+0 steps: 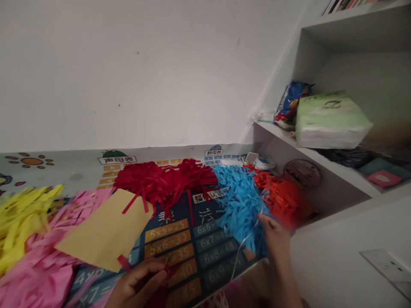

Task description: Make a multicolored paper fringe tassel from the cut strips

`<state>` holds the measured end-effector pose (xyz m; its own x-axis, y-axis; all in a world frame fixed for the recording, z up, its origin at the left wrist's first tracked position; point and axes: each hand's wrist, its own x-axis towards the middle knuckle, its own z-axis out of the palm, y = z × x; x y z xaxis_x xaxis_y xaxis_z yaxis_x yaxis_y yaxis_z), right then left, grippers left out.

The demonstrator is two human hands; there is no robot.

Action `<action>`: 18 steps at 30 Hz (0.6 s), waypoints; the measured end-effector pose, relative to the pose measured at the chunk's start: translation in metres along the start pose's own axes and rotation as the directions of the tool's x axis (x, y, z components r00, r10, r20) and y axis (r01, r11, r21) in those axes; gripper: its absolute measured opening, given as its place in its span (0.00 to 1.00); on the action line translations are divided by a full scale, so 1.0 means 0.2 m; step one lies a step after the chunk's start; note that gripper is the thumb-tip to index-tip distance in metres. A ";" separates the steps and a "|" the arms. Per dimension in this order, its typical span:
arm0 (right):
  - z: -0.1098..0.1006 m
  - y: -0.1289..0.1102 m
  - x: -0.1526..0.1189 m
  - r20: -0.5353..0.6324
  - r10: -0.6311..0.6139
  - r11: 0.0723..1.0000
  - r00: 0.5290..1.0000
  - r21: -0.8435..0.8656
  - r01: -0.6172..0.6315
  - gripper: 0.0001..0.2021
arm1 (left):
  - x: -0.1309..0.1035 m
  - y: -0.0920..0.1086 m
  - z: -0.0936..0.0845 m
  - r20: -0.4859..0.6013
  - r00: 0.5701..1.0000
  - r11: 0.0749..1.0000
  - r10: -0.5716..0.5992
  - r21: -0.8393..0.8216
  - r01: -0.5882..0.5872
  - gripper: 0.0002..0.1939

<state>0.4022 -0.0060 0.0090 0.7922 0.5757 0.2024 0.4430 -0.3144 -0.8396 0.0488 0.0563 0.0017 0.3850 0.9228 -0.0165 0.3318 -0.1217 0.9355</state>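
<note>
My left hand (138, 284) is at the near edge of the table, thumb and fingers pinched on red paper (163, 295), most of which is dark and blurred. My right hand (276, 235) reaches to the right side, its fingertips closed on a thin white string (239, 252) beside a fringed blue paper bundle (239, 201). That string trails down past the table's front edge. Behind lies a fringed red paper bundle (163, 182). A fringed orange bundle (281, 199), partly blurred, sits against the blue one.
Pink fringed paper (48, 273), yellow fringed paper (25, 222) and a tan sheet (109, 231) lie on the left. The mat (205, 273) shows multiplication tables. A shelf at right holds a green tissue pack (332, 122) and a blue snack bag (293, 98).
</note>
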 end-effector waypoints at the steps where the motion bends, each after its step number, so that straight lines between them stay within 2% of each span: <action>1: 0.06 -0.05 -0.10 0.075 -0.031 0.999 0.997 0.029 0.029 0.19 | 0.00 0.02 0.03 0.032 0.999 0.998 -0.024 -0.056 0.025 0.19; 3: 0.19 -0.16 -0.30 0.293 -0.134 0.988 0.947 0.112 0.105 0.13 | 0.01 0.06 0.10 0.100 0.995 0.987 0.000 -0.159 0.016 0.19; 4: 0.26 -0.22 -0.40 0.434 -0.202 0.976 0.878 0.166 0.143 0.11 | 0.02 0.08 0.14 0.116 0.993 0.980 0.028 -0.199 -0.004 0.18; 6: 0.37 -0.30 -0.54 0.540 -0.234 0.964 0.809 0.237 0.121 0.11 | 0.04 0.11 0.21 0.123 0.992 0.967 0.023 -0.256 0.009 0.15; 7: 0.40 -0.33 -0.58 0.557 -0.238 0.959 0.796 0.265 0.102 0.11 | 0.05 0.11 0.23 0.131 0.991 0.954 0.003 -0.298 0.037 0.15; 8: 0.43 -0.35 -0.61 0.549 -0.236 0.954 0.802 0.288 0.084 0.11 | 0.06 0.11 0.25 0.153 0.988 0.931 -0.025 -0.357 0.079 0.15; 11: 0.46 -0.37 -0.62 0.522 -0.253 0.927 0.815 0.370 0.051 0.09 | 0.06 0.10 0.25 0.249 0.964 0.801 -0.093 -0.556 0.220 0.18; 12: 0.47 -0.37 -0.62 0.538 -0.231 0.913 0.811 0.408 -0.011 0.08 | 0.06 0.09 0.24 0.272 0.957 0.765 -0.105 -0.592 0.252 0.20; 13: 0.47 -0.36 -0.61 0.575 -0.184 0.882 0.797 0.454 -0.125 0.08 | 0.05 0.08 0.23 0.287 0.951 0.749 -0.116 -0.604 0.273 0.21; 14: 0.47 -0.36 -0.59 0.628 -0.121 0.815 0.769 0.505 -0.285 0.08 | 0.04 0.08 0.22 0.293 0.947 0.750 -0.128 -0.597 0.286 0.22; 15: 0.47 -0.36 -0.57 0.686 -0.056 0.698 0.725 0.546 -0.463 0.08 | 0.03 0.07 0.20 0.299 0.944 0.760 -0.141 -0.578 0.296 0.23; 16: 0.47 -0.35 -0.54 0.736 -0.002 0.541 0.676 0.570 -0.619 0.07 | 0.01 0.06 0.17 0.309 0.938 0.772 -0.156 -0.555 0.311 0.23; 17: 0.46 -0.35 -0.51 0.767 0.037 0.372 0.640 0.584 -0.721 0.08 | 0.00 0.05 0.15 0.322 0.930 0.780 -0.175 -0.531 0.331 0.23; 18: 0.46 -0.35 -0.47 0.779 0.062 0.232 0.623 0.596 -0.769 0.09 | -0.02 0.03 0.14 0.336 0.922 0.787 -0.193 -0.507 0.350 0.23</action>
<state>0.2588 0.0310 0.0021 0.1943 0.9277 -0.3187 -0.7567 -0.0651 -0.6506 0.0728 0.0421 -0.0019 0.5800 0.7513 -0.3148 -0.0409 0.4129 0.9099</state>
